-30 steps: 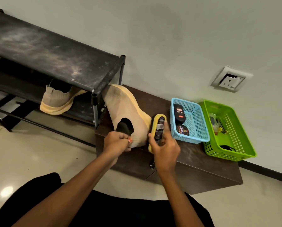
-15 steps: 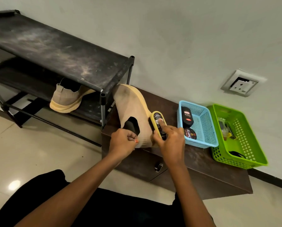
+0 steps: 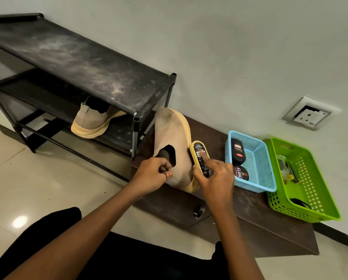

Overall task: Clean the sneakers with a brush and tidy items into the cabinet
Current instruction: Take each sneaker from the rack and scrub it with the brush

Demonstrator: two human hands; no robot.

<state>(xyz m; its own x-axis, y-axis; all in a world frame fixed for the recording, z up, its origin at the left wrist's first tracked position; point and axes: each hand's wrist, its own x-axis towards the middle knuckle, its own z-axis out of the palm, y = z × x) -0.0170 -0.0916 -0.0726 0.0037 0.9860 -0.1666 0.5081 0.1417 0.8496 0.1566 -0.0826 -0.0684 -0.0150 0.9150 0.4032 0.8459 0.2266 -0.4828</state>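
Steadying a beige knit sneaker (image 3: 169,136) atop the low cabinet (image 3: 249,203), toe toward the wall, touching or just beside the shoe rack (image 3: 78,57). Left grip (image 3: 151,174) curled tight, pinching the collar at the heel opening. Right grip (image 3: 215,178) wrapped round a yellow-backed brush (image 3: 199,156), forefinger stretched along its back, bristles against the shoe's right side. Probably light and floppy in the upper, firmer only at the rubbery sole. So best held at the collar or sole edge, else likely to fold and slide under the strokes. Brush stiff and small, easy to hold by its sides. Compared with a second ago: brush brought in closer onto the fabric, forefinger newly laid along its back, collar pinch and sneaker's spot much as before. Second sneaker (image 3: 92,122) waiting on the rack's lower shelf.
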